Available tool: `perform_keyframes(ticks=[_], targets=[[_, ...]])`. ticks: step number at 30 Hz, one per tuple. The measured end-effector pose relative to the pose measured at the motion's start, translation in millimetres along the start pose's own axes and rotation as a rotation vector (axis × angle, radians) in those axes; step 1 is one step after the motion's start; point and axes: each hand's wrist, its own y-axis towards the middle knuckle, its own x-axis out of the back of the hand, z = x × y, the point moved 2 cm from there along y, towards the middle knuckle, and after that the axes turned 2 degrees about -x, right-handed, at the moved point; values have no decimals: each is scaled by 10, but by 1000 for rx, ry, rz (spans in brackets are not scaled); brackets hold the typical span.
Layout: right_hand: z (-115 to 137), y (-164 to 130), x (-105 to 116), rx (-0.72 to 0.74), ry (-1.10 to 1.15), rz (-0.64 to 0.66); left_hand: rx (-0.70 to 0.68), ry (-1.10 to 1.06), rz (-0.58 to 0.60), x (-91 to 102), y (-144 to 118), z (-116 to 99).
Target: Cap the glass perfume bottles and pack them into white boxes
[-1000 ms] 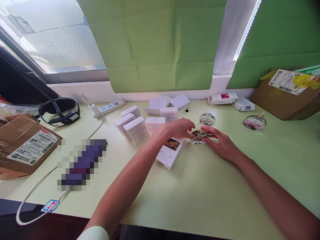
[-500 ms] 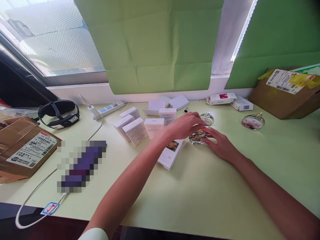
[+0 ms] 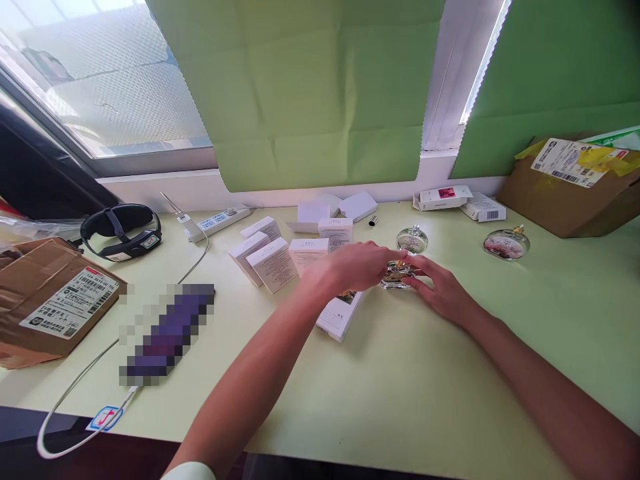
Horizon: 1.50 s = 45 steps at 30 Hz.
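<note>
A small clear perfume bottle (image 3: 395,276) with a gold-coloured neck stands on the table, its lower part showing between my hands. My right hand (image 3: 437,288) is closed around its right side, the thumb low on the glass and the fingers near the neck. With its index finger stretched out, my left hand (image 3: 355,265) reaches over from the left, and that fingertip touches the bottle's top. The other left fingers are mostly hidden beneath the hand. Just behind stands a second round perfume bottle (image 3: 412,240). Under my left wrist lies a white box (image 3: 340,317) with a flower picture.
Several white boxes (image 3: 273,265) stand left of my hands. A small dark cap (image 3: 373,221) lies behind. Farther right are another perfume bottle (image 3: 506,245) and a cardboard box (image 3: 570,193). At left are a pixelated dark object (image 3: 170,333), a head strap (image 3: 123,233) and a power strip (image 3: 220,219).
My left hand has shifted down and left, its index finger now straightened onto the bottle's top. The rear bottle shows more fully. My right hand stays in place on the front bottle.
</note>
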Motion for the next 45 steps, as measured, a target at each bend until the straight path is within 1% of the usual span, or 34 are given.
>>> perform_keyframes(ticks=[6, 9, 14, 21, 25, 29, 31, 33, 35, 36, 37, 38, 40, 42, 43, 45], targets=[[-28, -4, -17, 15, -41, -28, 39, 13, 41, 34, -20, -9], [-35, -6, -24, 14, -50, -34, 58, 19, 43, 37, -15, 3], [-26, -16, -34, 20, -60, -47, 52, -4, 41, 6, 21, 31], [-8, -10, -41, 23, -69, -82, 50, 21, 29, -55, 78, 91], [-14, -15, -55, 13, -53, -83, 65, 29, 36, -59, 78, 65], [-19, -21, -57, -13, -61, -61, 71, 43, 25, -10, 21, 14], [-5, -20, -51, -13, -60, -32, 52, 28, -25, 67, -56, 45], [13, -20, -45, -6, -39, 1, 53, -14, -144, 186, -172, 157], [18, -24, -40, -29, -6, 18, 99, -65, -324, 311, -311, 351], [12, -27, -38, -67, 12, 17, 133, -82, -367, 350, -376, 466], [1, -32, -37, -118, 31, 17, 179, -91, -380, 370, -431, 586], [-12, -38, -36, -175, 51, 16, 229, -94, -356, 368, -475, 704], [-33, -49, -38, -283, 86, 24, 369, -98, -259, 319, -535, 916], [-37, -53, -39, -349, 107, 37, 453, -150, -180, 257, -567, 1071], [-34, -53, -40, -369, 112, 46, 467, -175, -176, 242, -575, 1131], [-24, -47, -38, -395, 117, 55, 474, -182, -222, 260, -577, 1251]])
